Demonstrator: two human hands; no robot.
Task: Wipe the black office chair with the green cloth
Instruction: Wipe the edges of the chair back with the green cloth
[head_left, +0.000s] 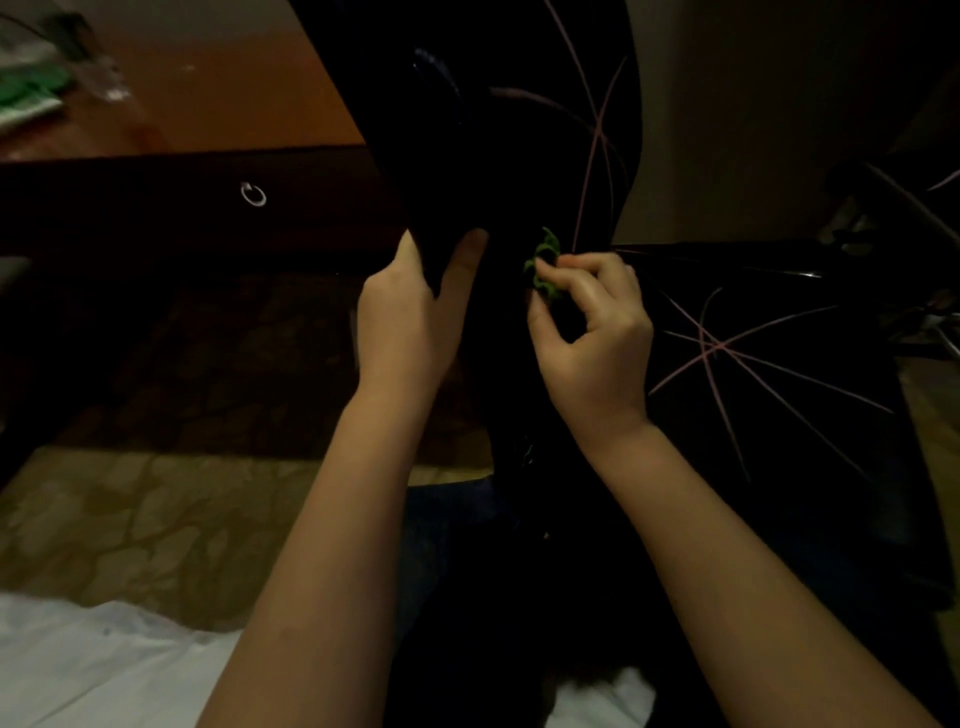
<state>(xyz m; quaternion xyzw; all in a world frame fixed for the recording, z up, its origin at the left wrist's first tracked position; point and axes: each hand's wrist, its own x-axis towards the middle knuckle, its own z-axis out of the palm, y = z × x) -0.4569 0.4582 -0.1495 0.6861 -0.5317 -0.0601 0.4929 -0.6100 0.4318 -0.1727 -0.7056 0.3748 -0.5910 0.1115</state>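
Dim room, orange tabletop (234, 93) behind. The left hand (410, 306) grips the black office chair (498, 156)'s edge; the right hand (592, 322) pinches the bunched green cloth (543, 265) against it. Wiping looks under way, most of the chair likely remaining.

open at lower left over the patterned floor (156, 509), between the dark drawer front (156, 208) above and the white fabric (78, 665) at the bottom edge. blocked through the upper centre by the black office chair (498, 156), gripped at its lower edge by the left hand (410, 322). only a narrow gap from there to the right hand (592, 332), pinching the green cloth (543, 265) in front of the chair. closed at right by a dark pink-lined surface (769, 322).
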